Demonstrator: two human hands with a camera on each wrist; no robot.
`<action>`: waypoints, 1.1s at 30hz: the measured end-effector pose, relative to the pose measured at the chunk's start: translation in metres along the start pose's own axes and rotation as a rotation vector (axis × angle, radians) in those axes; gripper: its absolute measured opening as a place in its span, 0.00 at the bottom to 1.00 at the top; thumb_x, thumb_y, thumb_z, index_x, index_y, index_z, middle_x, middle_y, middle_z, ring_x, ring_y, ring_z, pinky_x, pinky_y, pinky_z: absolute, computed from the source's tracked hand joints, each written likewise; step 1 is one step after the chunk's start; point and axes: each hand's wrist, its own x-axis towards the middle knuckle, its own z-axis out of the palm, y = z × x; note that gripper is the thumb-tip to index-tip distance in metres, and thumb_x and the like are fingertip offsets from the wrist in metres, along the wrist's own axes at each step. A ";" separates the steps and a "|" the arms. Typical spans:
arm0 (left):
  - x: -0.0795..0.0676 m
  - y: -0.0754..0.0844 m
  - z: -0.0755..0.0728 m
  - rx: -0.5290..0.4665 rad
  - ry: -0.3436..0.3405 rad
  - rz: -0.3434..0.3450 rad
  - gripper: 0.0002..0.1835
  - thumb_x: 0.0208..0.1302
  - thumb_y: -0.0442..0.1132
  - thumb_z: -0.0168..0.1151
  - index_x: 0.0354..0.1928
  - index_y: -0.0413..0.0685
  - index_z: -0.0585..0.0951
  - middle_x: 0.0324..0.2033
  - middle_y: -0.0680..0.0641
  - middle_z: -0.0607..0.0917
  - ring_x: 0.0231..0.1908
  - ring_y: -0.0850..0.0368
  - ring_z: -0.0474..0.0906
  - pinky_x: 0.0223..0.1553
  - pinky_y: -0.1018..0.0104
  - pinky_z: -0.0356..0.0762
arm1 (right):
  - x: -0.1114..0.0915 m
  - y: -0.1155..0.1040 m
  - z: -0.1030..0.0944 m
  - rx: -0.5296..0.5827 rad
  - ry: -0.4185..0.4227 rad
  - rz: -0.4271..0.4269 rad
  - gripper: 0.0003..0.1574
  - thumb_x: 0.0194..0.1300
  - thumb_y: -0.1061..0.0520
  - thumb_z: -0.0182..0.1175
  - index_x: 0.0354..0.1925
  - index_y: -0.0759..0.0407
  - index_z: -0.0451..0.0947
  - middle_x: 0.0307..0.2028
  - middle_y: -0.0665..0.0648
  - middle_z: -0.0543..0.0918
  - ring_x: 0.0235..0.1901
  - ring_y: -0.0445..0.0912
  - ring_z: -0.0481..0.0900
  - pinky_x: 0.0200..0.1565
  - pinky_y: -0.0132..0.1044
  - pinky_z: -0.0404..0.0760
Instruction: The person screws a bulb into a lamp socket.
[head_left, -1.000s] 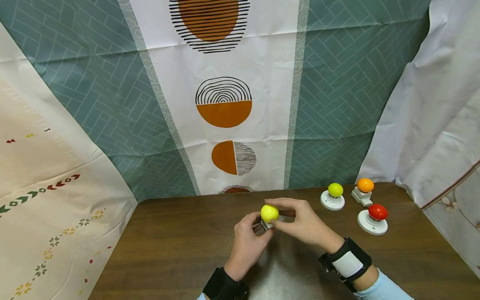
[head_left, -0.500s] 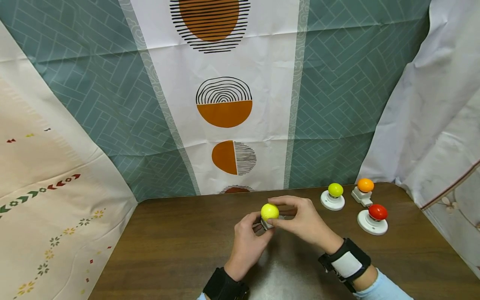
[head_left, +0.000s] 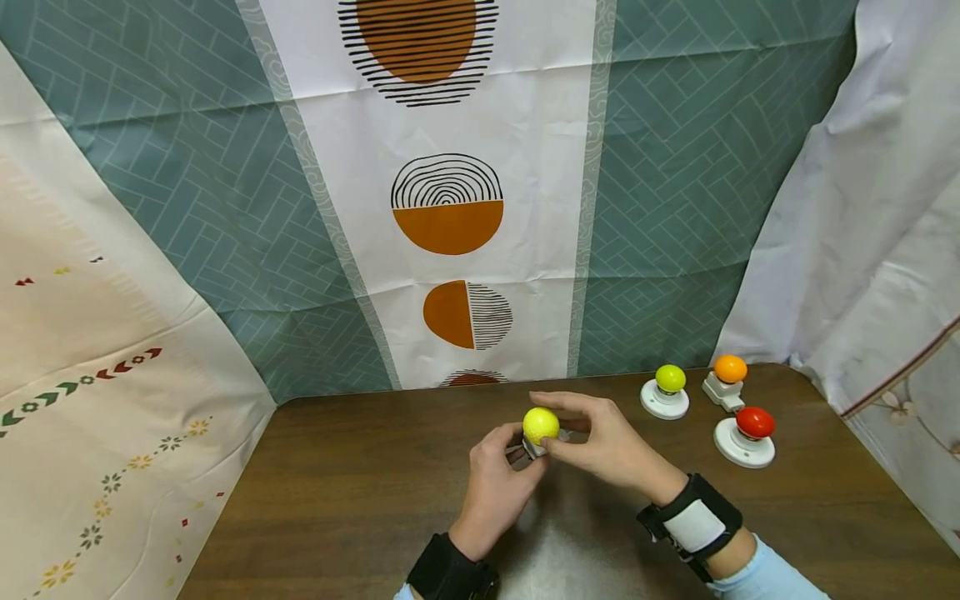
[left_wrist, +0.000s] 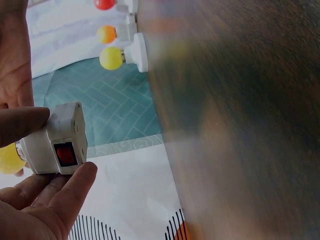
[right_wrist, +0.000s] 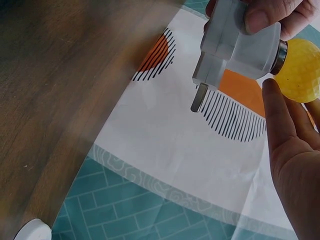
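Above the table's middle, my left hand (head_left: 498,496) grips a white plug-in lamp holder (left_wrist: 42,154), fingers and thumb on its sides. A red rocker switch (left_wrist: 65,154) faces the left wrist camera. From the holder's end sticks a flat metal prong (right_wrist: 199,97), seen in the right wrist view. A yellow light bulb (head_left: 541,424) sits at the holder's mouth, its dark metal collar (right_wrist: 280,57) partly showing. My right hand (head_left: 611,446) pinches this bulb between thumb and fingers from the right. In the head view, the hands cover most of the holder.
On the table (head_left: 360,483) at the back right stand a yellow-green bulb (head_left: 671,378) and a red bulb (head_left: 754,422), each on a round white base. An orange bulb (head_left: 730,368) in a white plug-in holder stands by them. Patterned cloth (head_left: 667,208) hangs behind the table.
The right fingers shift slightly about the yellow bulb. The left hand keeps its grip on the lamp holder in nearly the same place.
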 end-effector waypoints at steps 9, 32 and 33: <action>0.001 0.000 0.000 0.017 0.009 0.002 0.17 0.53 0.43 0.68 0.46 0.55 0.78 0.40 0.57 0.78 0.42 0.64 0.76 0.41 0.69 0.74 | 0.001 -0.022 -0.002 0.022 -0.006 -0.004 0.29 0.54 0.61 0.67 0.55 0.59 0.74 0.50 0.54 0.77 0.49 0.50 0.75 0.46 0.45 0.75; 0.000 0.001 0.000 0.002 0.010 -0.007 0.17 0.53 0.44 0.68 0.46 0.56 0.78 0.40 0.58 0.79 0.41 0.63 0.77 0.41 0.68 0.74 | -0.001 0.001 0.000 -0.015 0.036 0.017 0.33 0.51 0.49 0.70 0.57 0.45 0.73 0.52 0.45 0.76 0.48 0.44 0.77 0.46 0.40 0.75; 0.000 0.001 -0.001 0.005 0.008 -0.008 0.17 0.53 0.44 0.68 0.46 0.56 0.78 0.40 0.58 0.79 0.41 0.63 0.77 0.41 0.68 0.74 | -0.001 0.001 0.000 -0.017 0.022 0.010 0.34 0.52 0.49 0.69 0.58 0.45 0.72 0.53 0.45 0.76 0.48 0.44 0.76 0.47 0.40 0.75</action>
